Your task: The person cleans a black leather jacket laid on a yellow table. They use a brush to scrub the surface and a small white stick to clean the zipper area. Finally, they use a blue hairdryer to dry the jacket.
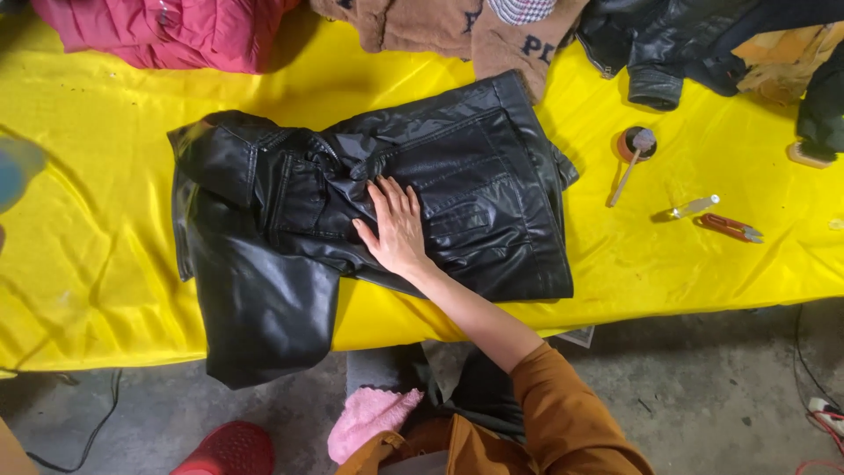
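Right hand (397, 227): flat and spread, palm down on the black jacket (369, 220), fingers pointing to 12 o'clock; it pinches nothing.
Left hand: not clearly seen; a blurred bluish shape (16, 169) at the 9 o'clock edge may belong with it, but I cannot tell how that hand is set.
Jacket material: glossy black leather-like cloth, creased, with stitched seams and a flap pocket (462, 207) just at 3 o'clock of the hand.
Jacket place: middle of the yellow table cover (88, 264), collar toward 9 o'clock; 1 sleeve (264, 325) hangs over the near edge at 7 o'clock.
Table cover: smooth, thin, bright yellow sheet with small specks.
At 12 o'clock: a fuzzy tan garment (440, 26), cut off by the frame.
At 11 o'clock: a quilted pink-red garment (167, 31), partly cut off.
At 1 o'clock: another black jacket (659, 44), mostly out of frame.
At 3 o'clock: a small brush on a round tin (635, 145), a small clear vial (693, 208) and red thread snips (730, 229).
At 6 o'clock: orange sleeve (563, 413), a fluffy pink cloth (369, 420), grey concrete floor (703, 387).
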